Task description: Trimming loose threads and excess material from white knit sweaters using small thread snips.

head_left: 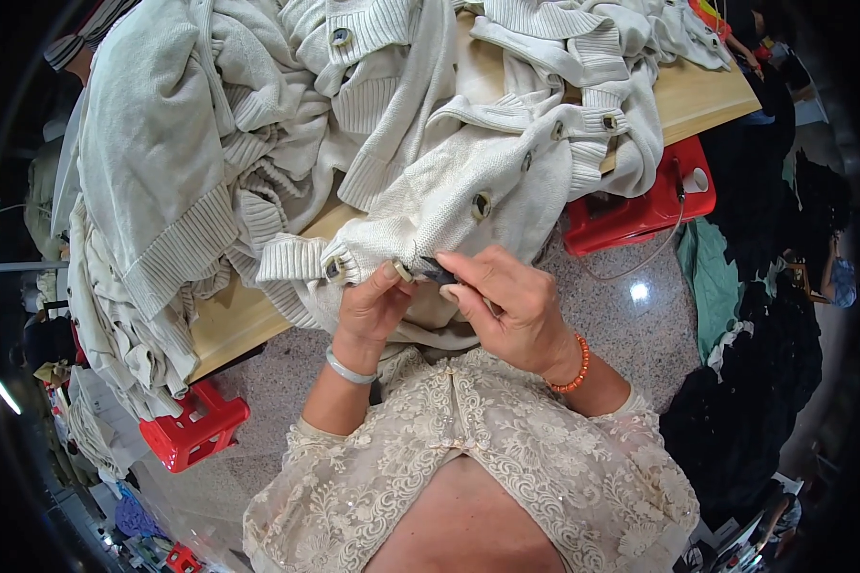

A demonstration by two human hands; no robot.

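we're at the table's (234, 323) near edge, left hand (368, 302) pinching a button (402, 271) on the draped cream cardigan (416, 205), right hand (512, 298) pinching a small dark tool (437, 271), and this soft, floppy knit looks best held beside that button.

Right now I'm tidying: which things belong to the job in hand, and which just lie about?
In use:
cream buttoned cardigan, in the left hand
small dark item, in the right hand

Apparently lying about:
red stool, right
green cloth
dark cloth
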